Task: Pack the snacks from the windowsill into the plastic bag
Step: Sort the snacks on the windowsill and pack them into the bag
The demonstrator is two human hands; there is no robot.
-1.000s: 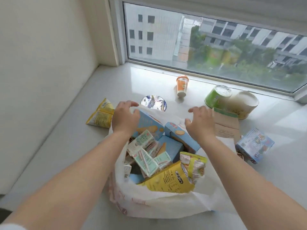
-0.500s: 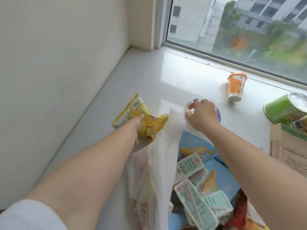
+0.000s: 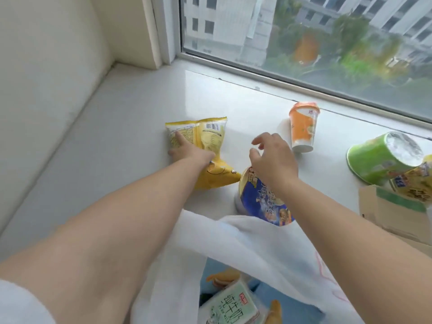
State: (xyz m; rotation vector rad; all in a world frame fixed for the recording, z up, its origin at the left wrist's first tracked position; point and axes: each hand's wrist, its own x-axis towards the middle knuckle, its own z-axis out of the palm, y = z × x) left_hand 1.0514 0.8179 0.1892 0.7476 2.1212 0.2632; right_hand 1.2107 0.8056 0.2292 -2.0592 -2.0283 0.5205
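Observation:
My left hand [image 3: 188, 149] is closed on a yellow snack bag [image 3: 211, 136] that lies on the white windowsill [image 3: 126, 127], fingers pressed across its middle. My right hand [image 3: 273, 157] hovers with fingers spread just above a blue-lidded noodle bowl [image 3: 259, 202], holding nothing. The white plastic bag [image 3: 236, 249] stands open right below the bowl. Inside it I see blue boxes [image 3: 289, 302] and a pale green milk carton [image 3: 230, 304].
An orange cup [image 3: 302, 127] stands upside down near the window frame. A green cup [image 3: 378, 157] lies on its side at the right, with a yellow cup [image 3: 418, 183] and a cardboard box [image 3: 392, 211] beside it. A wall borders the sill on the left.
Both hands left the bag's rim. My left hand reached the yellow snack bag and closed on it, turning it. My right hand moved from the blue bowl's lid to just above it.

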